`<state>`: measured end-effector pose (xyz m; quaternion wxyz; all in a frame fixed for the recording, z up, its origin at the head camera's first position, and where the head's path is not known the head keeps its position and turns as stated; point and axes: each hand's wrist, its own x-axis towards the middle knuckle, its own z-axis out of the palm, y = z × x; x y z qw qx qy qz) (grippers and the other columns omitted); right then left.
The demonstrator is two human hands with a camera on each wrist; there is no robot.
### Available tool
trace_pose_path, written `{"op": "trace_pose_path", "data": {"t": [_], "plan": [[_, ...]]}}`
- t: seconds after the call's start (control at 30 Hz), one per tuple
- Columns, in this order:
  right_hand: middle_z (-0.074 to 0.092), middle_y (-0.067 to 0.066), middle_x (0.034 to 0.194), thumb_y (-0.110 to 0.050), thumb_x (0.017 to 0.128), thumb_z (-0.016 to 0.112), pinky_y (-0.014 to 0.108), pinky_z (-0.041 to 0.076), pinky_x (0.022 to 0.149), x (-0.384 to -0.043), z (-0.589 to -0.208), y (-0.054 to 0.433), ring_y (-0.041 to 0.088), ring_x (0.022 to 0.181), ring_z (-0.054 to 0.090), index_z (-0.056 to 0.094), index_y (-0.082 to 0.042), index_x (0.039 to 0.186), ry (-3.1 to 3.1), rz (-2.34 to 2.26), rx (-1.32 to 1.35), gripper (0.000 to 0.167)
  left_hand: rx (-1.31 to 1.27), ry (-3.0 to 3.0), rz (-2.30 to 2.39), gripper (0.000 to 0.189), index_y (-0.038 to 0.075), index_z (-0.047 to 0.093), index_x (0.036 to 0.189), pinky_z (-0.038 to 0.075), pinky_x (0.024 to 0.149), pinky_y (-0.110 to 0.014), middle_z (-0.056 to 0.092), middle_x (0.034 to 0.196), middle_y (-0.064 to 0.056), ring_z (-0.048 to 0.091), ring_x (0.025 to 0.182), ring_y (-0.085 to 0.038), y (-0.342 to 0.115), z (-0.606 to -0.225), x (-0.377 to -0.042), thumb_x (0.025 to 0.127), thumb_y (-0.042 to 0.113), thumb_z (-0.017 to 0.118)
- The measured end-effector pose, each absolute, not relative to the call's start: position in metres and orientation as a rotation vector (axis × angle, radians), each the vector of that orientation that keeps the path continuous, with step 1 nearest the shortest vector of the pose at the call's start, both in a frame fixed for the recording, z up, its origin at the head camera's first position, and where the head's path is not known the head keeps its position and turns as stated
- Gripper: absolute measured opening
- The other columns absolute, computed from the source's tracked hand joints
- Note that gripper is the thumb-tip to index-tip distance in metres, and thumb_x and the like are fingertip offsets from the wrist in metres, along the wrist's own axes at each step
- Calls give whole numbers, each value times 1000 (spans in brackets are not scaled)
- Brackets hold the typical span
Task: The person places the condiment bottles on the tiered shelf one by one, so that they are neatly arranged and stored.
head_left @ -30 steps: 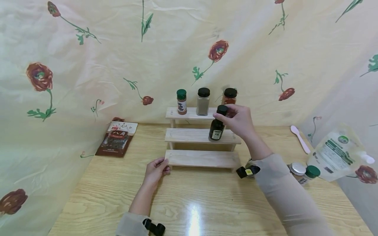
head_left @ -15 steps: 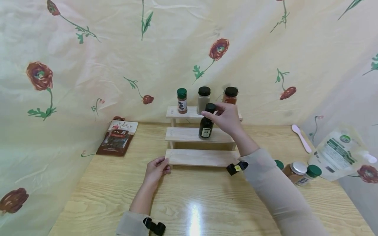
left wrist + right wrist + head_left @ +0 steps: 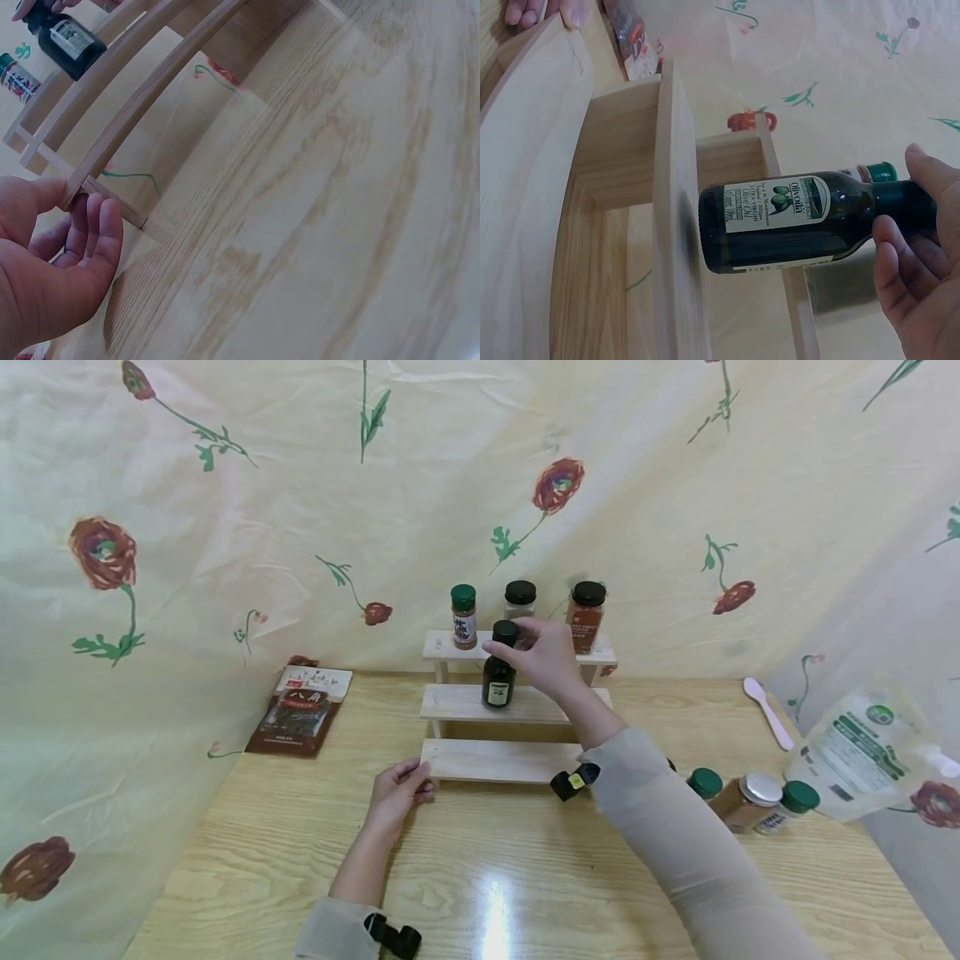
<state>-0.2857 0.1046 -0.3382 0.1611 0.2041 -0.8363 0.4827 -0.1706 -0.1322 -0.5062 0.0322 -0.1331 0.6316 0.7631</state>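
My right hand point(image 3: 547, 653) pinches the black cap and neck of a small dark olive oil bottle point(image 3: 772, 221). The bottle is upright over the left part of the middle board of a three-step wooden rack point(image 3: 495, 760); whether its base touches the wood, I cannot tell. My left hand point(image 3: 397, 793) grips the left end of the rack's lowest board, thumb above and fingers curled below, as the left wrist view shows. On the top step stand a green-capped spice jar point(image 3: 464, 618), a black-capped jar point(image 3: 520, 597) partly hidden by my right hand, and a red-brown spice jar point(image 3: 587, 618).
To the left lies a brown spice packet point(image 3: 300, 710). On the right stand several more jars, including a silver-lidded jar point(image 3: 750, 802) and a green-capped jar point(image 3: 787, 807), partly behind my sleeve. A white pouch point(image 3: 866, 752) and a pink spoon point(image 3: 767, 712) are farther right.
My right hand has carried the olive oil bottle leftward along the middle board, from its right part to its left. The red-brown jar is now uncovered. My left hand stays on the rack.
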Motion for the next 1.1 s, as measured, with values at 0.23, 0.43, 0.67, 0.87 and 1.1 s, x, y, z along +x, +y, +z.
{"op": "trace_pose_path", "data": {"t": [0.23,0.43,0.67,0.87,1.1], "plan": [[68,5,83,-34,83,87,26,47,57,-287,-337,87,19,70,59,76,-6,97,-2410,1372,578,33,-404,1948,2347,35,-15,57,127,62,70,-23,67,89,-9,65,76,-14,-133,-508,-170,101,8,63],[69,4,84,-36,84,86,28,48,55,-289,-335,71,19,66,60,77,-8,94,-2434,1356,597,31,-416,1953,2340,34,-13,58,127,62,72,-24,67,90,-8,66,77,-14,-134,-509,-171,101,8,63],[74,3,90,-35,84,86,27,51,58,-293,-333,56,16,69,64,78,-9,102,-2454,1346,622,33,-395,1946,2353,37,-15,56,129,62,70,-22,66,88,-8,65,75,-13,-134,-508,-170,101,8,63],[73,1,83,-34,83,86,25,51,56,-295,-338,49,14,67,63,78,-10,96,-2444,1311,661,29,-393,1937,2354,38,-15,55,130,62,71,-22,67,88,-8,65,76,-13,-133,-507,-170,101,8,63],[71,0,79,-35,84,86,27,49,56,-295,-341,44,14,70,61,77,-11,94,-2454,1302,650,28,-408,1941,2349,38,-14,56,130,62,71,-21,67,91,-10,66,78,-14,-135,-509,-171,101,9,64]]}}
